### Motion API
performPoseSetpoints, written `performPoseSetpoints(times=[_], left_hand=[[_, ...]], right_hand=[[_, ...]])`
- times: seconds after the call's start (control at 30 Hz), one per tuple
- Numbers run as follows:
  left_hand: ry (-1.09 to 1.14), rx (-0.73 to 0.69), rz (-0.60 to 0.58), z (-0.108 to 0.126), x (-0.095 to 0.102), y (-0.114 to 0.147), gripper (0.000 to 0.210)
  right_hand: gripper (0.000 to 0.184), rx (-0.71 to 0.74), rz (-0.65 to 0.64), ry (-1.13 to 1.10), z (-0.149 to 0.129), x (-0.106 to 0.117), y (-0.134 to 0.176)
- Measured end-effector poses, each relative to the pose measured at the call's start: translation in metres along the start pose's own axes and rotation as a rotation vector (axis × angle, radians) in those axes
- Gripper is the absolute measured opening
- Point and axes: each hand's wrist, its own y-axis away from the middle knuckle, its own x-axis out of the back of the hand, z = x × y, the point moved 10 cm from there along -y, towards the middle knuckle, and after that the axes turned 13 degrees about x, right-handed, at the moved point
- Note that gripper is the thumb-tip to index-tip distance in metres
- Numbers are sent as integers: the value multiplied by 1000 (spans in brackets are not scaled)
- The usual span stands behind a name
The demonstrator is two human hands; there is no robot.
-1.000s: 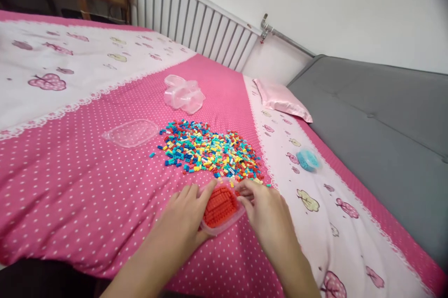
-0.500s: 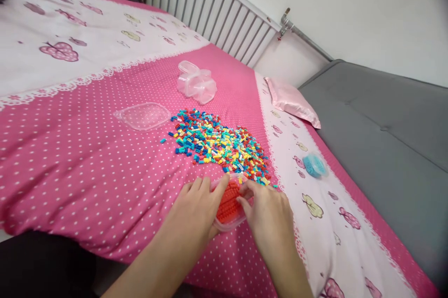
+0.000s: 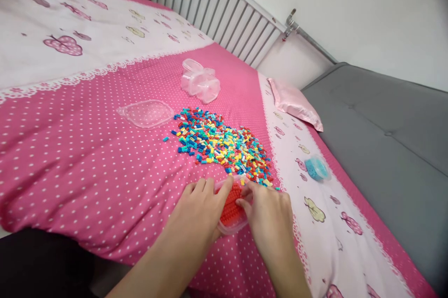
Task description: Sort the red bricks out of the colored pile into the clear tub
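A clear plastic container holds red toy bricks set in tight rows. My left hand is closed around its left side, thumb along the near rim. Over the right part of the container, my right hand is closed in a pinch, fingertips at the bricks; whatever lies between them is hidden. Just beyond the container spreads a pile of small mixed-colour toy bricks, in blue, teal, yellow, red and white.
A clear lid lies left of the pile, and clear empty containers sit behind it. To the right stands a small tub of blue bricks. A pink pillow rests by the grey headboard. Everything lies on a pink dotted bedspread.
The whole view has shifted slightly, so things appear a little further right. Both hands stay at the container, with the right fingers barely moved over the red bricks.
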Motion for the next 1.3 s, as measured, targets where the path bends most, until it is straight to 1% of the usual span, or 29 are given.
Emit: performPoseSetpoints(times=[0.1,0.27,0.37,0.43,0.53,0.67,0.77,0.93,1.1,1.17,1.27,1.3], left_hand=[[-1,0,2,0,0,0,72],[36,-7,24,-2,-1,-2,76],[40,-4,41,-3,-2,-3,80],[30,3,36,-4,-4,-4,80],[14,3,16,-4,-6,-5,78],[25,-17,28,-3,-5,-5,78],[31,-17,38,-4,-4,-4,78],[53,-25,75,-3,-1,-4,76],[46,-28,65,-3,-2,-4,77],[39,-22,54,-3,-4,-4,77],[36,-19,53,-3,-3,-4,77],[32,-18,53,-3,-3,-4,77]], right_hand=[[11,4,17,-7,-1,1,-1],[10,-6,16,-79,6,8,3],[21,47,77,-69,9,19,8],[24,85,102,-41,8,22,11],[24,111,59,-41,7,15,12],[26,123,6,-47,5,9,11],[25,113,-1,-51,6,9,11],[25,114,22,-39,10,10,12],[23,117,54,-48,11,11,11],[17,98,77,-25,10,15,11],[3,75,88,57,4,20,8],[4,69,74,83,2,20,6]])
